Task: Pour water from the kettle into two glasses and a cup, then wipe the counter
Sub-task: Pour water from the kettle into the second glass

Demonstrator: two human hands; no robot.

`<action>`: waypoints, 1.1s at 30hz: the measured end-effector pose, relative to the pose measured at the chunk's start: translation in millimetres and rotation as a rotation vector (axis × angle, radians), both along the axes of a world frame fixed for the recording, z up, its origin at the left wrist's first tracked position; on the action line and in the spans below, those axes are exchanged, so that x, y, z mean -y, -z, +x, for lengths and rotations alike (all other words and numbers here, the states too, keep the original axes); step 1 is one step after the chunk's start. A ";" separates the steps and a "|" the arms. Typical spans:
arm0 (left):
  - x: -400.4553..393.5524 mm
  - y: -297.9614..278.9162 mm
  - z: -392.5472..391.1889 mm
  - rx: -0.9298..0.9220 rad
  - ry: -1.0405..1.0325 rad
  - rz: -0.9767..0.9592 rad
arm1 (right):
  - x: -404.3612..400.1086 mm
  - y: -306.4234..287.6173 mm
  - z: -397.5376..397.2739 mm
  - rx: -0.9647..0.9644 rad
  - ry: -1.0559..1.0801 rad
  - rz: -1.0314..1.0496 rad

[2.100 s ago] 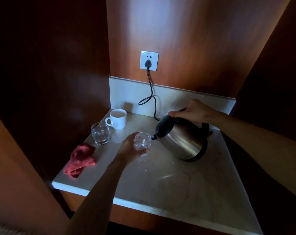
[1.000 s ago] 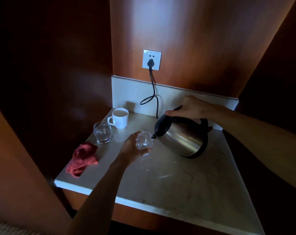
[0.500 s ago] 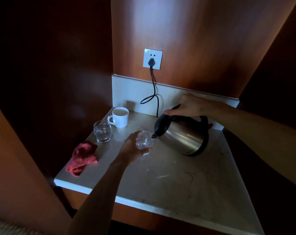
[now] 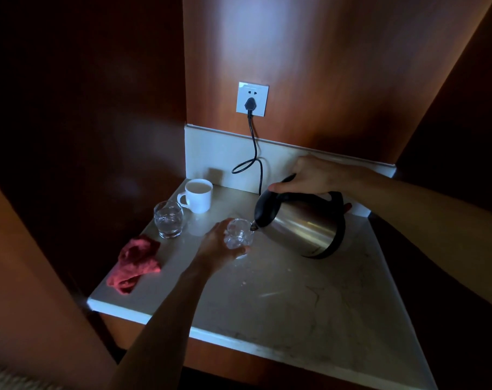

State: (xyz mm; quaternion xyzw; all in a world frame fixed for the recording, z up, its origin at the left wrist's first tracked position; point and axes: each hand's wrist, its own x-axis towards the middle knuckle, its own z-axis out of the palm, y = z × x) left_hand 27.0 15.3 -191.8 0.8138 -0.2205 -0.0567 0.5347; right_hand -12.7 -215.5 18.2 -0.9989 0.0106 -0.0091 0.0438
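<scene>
Right hand (image 4: 312, 175) grips the tilted steel kettle's black handle (image 4: 301, 220); left hand (image 4: 219, 246) holds a clear glass (image 4: 239, 235) touching its spout. Kettle sits higher than before. Pale marble desk (image 4: 309, 305) lies open toward its front edge.

- Kettle (image 4: 304, 229): brushed steel body with a soft sheen; lid, handle and base band are black plastic, slightly glossy.
- Glass (image 4: 239, 236) at the kettle's spout: clear, shiny.
- Second glass (image 4: 168, 223), left of the kettle: clear, smooth.
- Cup (image 4: 198, 195), left of the kettle: white glazed ceramic.
- Cloth (image 4: 135, 264), far left of the kettle: red, rough, crumpled fabric.
- Counter (image 4: 309, 299) under the kettle: pale veined stone, smooth, dull sheen.
- Wall (image 4: 309, 66) behind the kettle: polished reddish wood.
- Socket (image 4: 252, 99): white glossy plastic.
</scene>
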 end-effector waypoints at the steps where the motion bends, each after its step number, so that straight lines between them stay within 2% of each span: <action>1: 0.0 0.4 0.1 -0.004 -0.002 -0.003 | -0.3 -0.2 0.1 -0.001 0.000 -0.008; 33: 3.1 4.5 4.0 -0.014 -0.007 -0.017 | -14.1 -8.7 -2.1 -0.020 0.007 -0.085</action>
